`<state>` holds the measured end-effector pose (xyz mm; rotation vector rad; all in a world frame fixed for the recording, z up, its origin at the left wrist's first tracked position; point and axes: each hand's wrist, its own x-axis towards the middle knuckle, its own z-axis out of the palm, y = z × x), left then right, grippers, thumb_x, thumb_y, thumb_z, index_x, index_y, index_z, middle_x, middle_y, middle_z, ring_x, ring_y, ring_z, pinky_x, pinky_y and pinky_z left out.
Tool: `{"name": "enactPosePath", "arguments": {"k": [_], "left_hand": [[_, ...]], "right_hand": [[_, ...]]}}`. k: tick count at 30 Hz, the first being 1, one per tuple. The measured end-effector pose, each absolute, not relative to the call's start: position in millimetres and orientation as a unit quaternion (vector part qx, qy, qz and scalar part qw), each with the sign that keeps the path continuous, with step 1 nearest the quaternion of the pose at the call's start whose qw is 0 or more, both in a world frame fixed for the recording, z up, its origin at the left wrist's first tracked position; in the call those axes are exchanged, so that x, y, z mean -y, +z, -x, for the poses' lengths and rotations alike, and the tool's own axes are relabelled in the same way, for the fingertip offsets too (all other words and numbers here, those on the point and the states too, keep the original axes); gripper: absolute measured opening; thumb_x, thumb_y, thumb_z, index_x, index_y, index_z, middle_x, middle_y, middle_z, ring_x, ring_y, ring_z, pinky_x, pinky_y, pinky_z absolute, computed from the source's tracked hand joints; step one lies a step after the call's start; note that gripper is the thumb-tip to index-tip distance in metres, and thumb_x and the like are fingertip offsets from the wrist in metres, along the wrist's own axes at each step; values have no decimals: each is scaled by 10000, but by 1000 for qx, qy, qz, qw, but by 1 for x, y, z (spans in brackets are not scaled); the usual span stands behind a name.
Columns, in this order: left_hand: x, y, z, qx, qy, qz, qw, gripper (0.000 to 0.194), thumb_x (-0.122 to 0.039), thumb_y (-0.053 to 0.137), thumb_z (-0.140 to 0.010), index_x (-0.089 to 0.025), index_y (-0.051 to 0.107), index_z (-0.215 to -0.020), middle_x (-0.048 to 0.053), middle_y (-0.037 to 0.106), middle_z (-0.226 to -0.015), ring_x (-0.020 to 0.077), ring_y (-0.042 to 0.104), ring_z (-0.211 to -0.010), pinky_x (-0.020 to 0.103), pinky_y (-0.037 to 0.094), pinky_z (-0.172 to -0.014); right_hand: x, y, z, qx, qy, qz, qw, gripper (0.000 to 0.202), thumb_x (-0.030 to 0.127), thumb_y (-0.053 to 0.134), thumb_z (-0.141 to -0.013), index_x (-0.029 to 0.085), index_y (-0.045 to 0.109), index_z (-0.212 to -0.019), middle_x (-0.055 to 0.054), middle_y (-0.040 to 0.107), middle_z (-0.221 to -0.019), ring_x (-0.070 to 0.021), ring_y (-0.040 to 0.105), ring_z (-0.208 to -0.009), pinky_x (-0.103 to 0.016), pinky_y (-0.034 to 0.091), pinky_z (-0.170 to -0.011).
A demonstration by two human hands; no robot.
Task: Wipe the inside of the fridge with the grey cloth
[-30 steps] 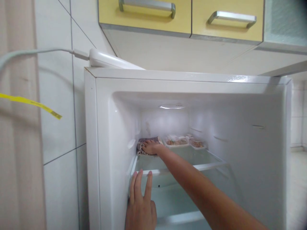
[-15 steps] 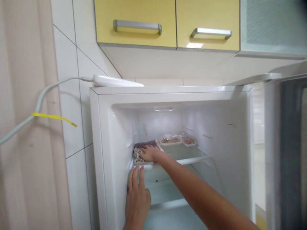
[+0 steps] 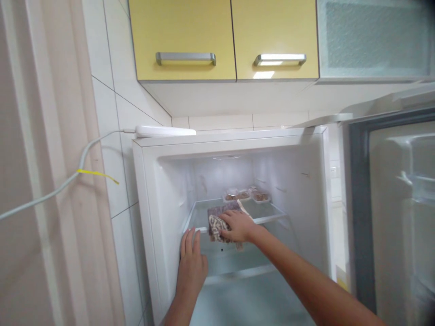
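Note:
My right hand is closed on a patterned cloth, purplish-grey with a brown-and-white part, at the front edge of the upper glass shelf in the refrigerator. Part of the cloth hangs over that edge. The fingers of my left hand are stretched out and touch the shelf's front left corner, near the inner side wall. No object shows in that hand. Behind the cloth, clear plastic food boxes with brownish food stand at the back of the shelf.
The refrigerator door stands open on the right. Below is a lower glass shelf. A white device with a cable lies on the refrigerator top, under yellow cabinets. A pinkish curtain hangs at the left.
My right hand has drawn the cloth from the shelf's left side rightward and forward to its front edge. My left hand stays by the corner. The camera view has shifted, showing more of the door.

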<state>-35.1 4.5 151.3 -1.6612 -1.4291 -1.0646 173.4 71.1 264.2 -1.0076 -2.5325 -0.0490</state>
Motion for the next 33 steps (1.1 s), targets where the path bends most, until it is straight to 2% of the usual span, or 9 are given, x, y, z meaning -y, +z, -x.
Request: {"name": "enactPosePath", "arguments": {"k": [8, 12, 17, 21, 25, 29, 33], "left_hand": [[0, 155, 35, 557, -388, 648, 346, 737, 11, 434, -796, -139, 344, -1512, 168, 446, -1496, 329, 344, -1478, 564, 407, -1203], [3, 156, 32, 567, -381, 646, 339, 714, -2, 446, -796, -110, 364, -1496, 175, 433, -1509, 330, 329, -1488, 543, 402, -1209], [9, 159, 27, 587, -373, 645, 317, 715, -60, 506, -793, -101, 364, -1492, 179, 431, -1521, 351, 330, -1489, 539, 404, -1206], [10, 161, 29, 584, -364, 656, 309, 732, -76, 514, -787, -94, 337, -1497, 187, 418, -1528, 364, 329, -1488, 552, 402, -1208], [8, 156, 32, 579, -355, 666, 310, 779, -73, 505, -773, -89, 270, -1516, 201, 378, -1551, 367, 296, -1506, 565, 396, -1213], [5, 148, 35, 588, -345, 658, 319, 729, -97, 497, -788, -13, 274, -1477, 266, 349, -1547, 388, 301, -1503, 564, 416, -1198], [6, 146, 35, 591, -338, 656, 326, 734, -95, 499, -780, -12, 284, -1477, 260, 353, -1543, 381, 317, -1495, 549, 421, -1199]], "right_hand": [[-86, 252, -288, 846, -14, 460, 269, 501, 389, 562, -838, 209, 643, -1299, -95, 680, -1331, -259, 613, -1218, -373, 439, -1038], [-89, 246, -306, 807, -8, 504, 308, 497, 355, 571, -817, 236, 641, -1294, -57, 687, -1333, -239, 625, -1201, -346, 439, -1017], [-80, 245, -275, 822, -32, 491, 286, 449, 348, 529, -835, 230, 672, -1245, -71, 684, -1326, -269, 594, -1240, -396, 406, -1061], [-65, 247, -226, 857, -29, 445, 258, 530, 398, 535, -845, 273, 603, -1355, -62, 614, -1439, -288, 506, -1346, -470, 331, -1140], [-51, 255, -164, 888, 1, 387, 249, 554, 428, 497, -875, 284, 553, -1407, -78, 578, -1479, -318, 472, -1378, -564, 306, -1143], [-54, 270, -116, 905, 38, 354, 231, 503, 402, 462, -891, 319, 587, -1371, -45, 609, -1453, -289, 516, -1361, -516, 370, -1123], [-75, 284, -97, 918, 83, 338, 189, 478, 321, 483, -856, 306, 653, -1302, -32, 669, -1382, -267, 611, -1269, -413, 469, -1048]]}}
